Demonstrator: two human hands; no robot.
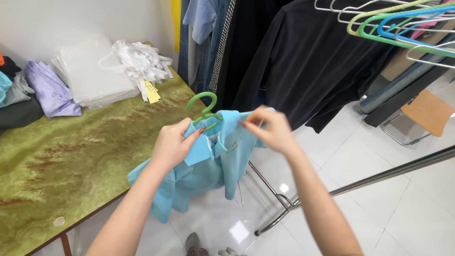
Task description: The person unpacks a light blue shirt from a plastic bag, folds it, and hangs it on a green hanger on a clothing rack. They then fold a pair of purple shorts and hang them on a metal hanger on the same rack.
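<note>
1. Shirt (208,166), light blue, hangs on a green hanger (204,108) just off the table's (71,161) right edge, held up between both hands.
2. Left hand (173,144) pinches the collar's left side.
3. Right hand (270,130) grips the shirt's right shoulder.
4. Black garments (308,61) hang behind.

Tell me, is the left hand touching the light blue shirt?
Touching. The head view shows the left hand pinching the collar of the light blue shirt just below the green hanger.
</note>
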